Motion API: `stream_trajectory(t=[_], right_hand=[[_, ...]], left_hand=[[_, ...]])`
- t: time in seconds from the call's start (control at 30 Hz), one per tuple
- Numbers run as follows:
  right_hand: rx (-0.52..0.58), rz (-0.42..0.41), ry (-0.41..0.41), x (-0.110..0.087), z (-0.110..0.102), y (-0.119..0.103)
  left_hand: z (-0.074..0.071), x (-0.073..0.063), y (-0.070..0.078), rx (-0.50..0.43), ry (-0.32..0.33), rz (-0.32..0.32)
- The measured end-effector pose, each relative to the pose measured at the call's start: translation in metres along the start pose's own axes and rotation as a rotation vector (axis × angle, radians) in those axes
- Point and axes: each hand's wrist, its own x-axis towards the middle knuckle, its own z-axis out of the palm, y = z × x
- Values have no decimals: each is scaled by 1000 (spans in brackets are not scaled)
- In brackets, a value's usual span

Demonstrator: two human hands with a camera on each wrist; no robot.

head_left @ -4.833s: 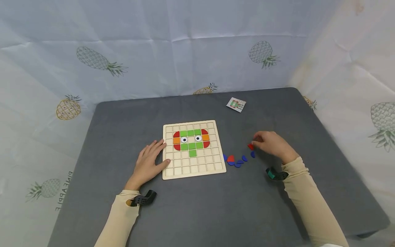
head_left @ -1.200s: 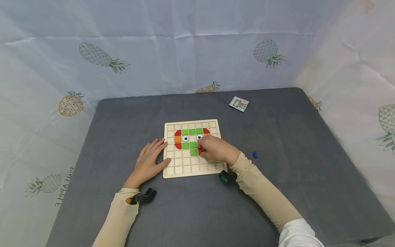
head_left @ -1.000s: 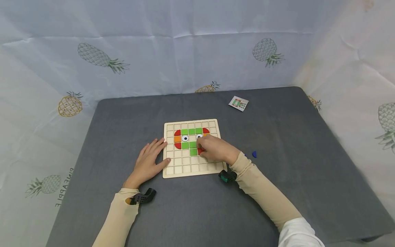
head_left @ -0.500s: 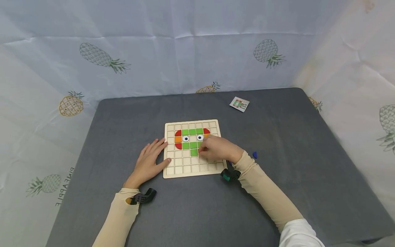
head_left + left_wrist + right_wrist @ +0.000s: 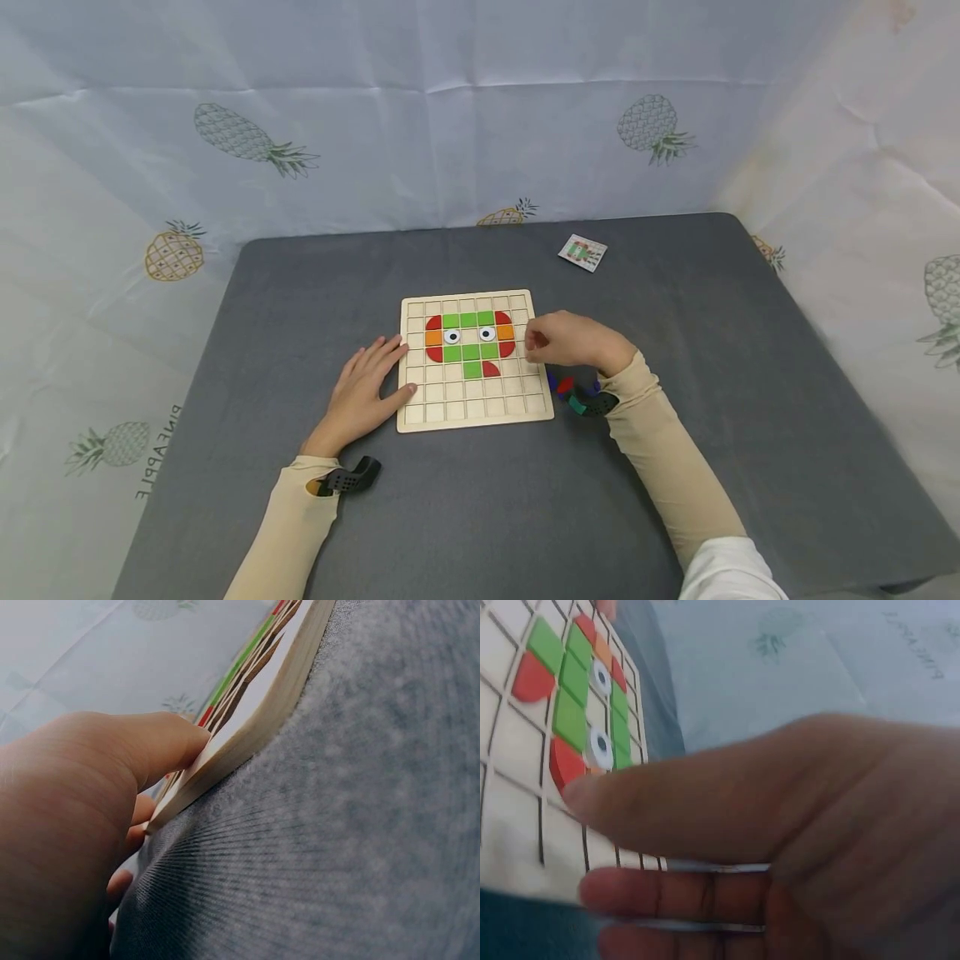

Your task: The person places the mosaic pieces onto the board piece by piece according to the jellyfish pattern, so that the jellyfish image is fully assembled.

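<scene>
A pale wooden grid board (image 5: 450, 408) lies on the table. Green squares, orange squares, red rounded pieces and two eye pieces form a face in it. A red quarter-round piece (image 5: 491, 368) sits beside the lowest green square (image 5: 472, 370). My left hand (image 5: 363, 396) rests on the board's left edge, fingers spread; its thumb touches the rim in the left wrist view. Over the board's right edge hovers my right hand (image 5: 577, 340), fingers loosely bent, with nothing visible in it. Under its wrist lie a red piece (image 5: 566, 385) and blue pieces (image 5: 552, 382), partly hidden.
A small picture card (image 5: 582, 252) showing a similar face lies toward the back right of the grey table (image 5: 480, 517). A pineapple-print cloth (image 5: 420, 158) hangs behind the table and along its sides.
My right hand brought a red piece from the right of the table to the board, let go of it beside the lowest green square, then drew back right. My left hand stayed put.
</scene>
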Motion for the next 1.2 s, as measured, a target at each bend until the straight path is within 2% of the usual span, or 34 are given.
stream_trajectory(t=[0.17, 0.27, 0.4, 0.6, 0.83, 1.07, 1.2], right_hand=[[-141, 187, -75, -4, -3, 14], [-187, 249, -135, -3, -2, 20], [-161, 254, -185, -3, -1, 30], [-75, 211, -195, -11, 1, 46], [-45, 207, -115, -7, -1, 48], [-86, 247, 89, 7, 4, 50], [-86, 217, 168, 13, 8, 54]], left_hand=[[0, 0, 0, -4, -3, -1], [0, 0, 0, -7, -3, -2], [3, 1, 2, -5, 0, 3], [6, 5, 6, -7, -6, 19], [3, 4, 5, 4, 0, 18], [1, 1, 0, 0, -6, 7], [2, 0, -1, -1, -9, -1]])
